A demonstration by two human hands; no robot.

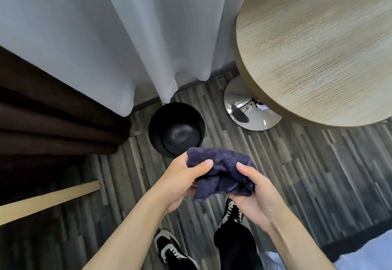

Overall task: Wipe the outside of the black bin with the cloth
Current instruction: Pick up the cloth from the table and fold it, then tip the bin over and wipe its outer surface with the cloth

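A round black bin (161, 121) stands upright on the floor below the curtains, seen from above with its inside bare. A crumpled dark blue cloth (220, 172) hangs in the air just in front of the bin, covering part of its near rim. My left hand (182, 180) grips the cloth's left side with the thumb on top. My right hand (254, 193) holds its right side from below. Neither hand touches the bin.
A round wooden table (318, 47) on a chrome pedestal base (248, 108) stands to the right of the bin. White sheer curtains (106, 36) and a dark brown curtain (53, 121) hang behind and left. My black-and-white shoes (174, 250) stand on the grey striped floor.
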